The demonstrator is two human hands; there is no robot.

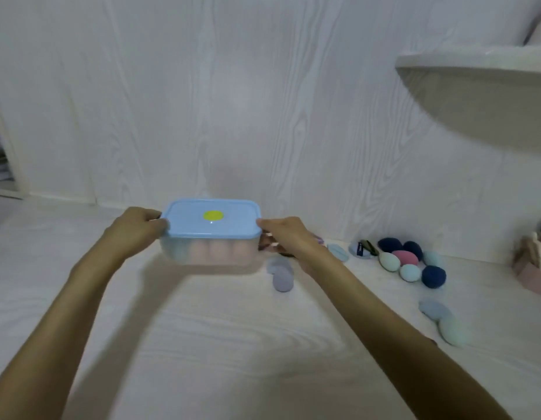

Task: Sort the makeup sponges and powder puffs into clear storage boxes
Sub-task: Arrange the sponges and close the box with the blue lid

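In the head view, both arms are stretched forward and slightly inward, meeting at a clear box (210, 251) with a blue lid (211, 219). The box is held between the two hands above the pale desk (202, 344), with a shadow cast beneath it. The left hand (133, 230) is set against the left end, its thumb laid on the lid's edge and its fingers curled round the side, so the box is gripped there. The right hand (289, 237) is set against the right end in the same way, thumb at the lid's rim, fingers wrapped round the wall below; the fingertips are seen blurred through the clear plastic. A yellow-green round sticker (213, 215) is seen at the lid's middle. Pinkish rounded shapes are seen through the front wall.

To the right, two greyish puffs (282, 275) lie on the desk just beside the right wrist. Farther right, a cluster of sponges (410, 263) in navy, pink and pale teal is gathered near the wall. Two more pale blue pieces (445, 321) lie nearer, beside the right forearm. A pink holder (533, 274) stands at the right edge, under a white shelf (475, 65).
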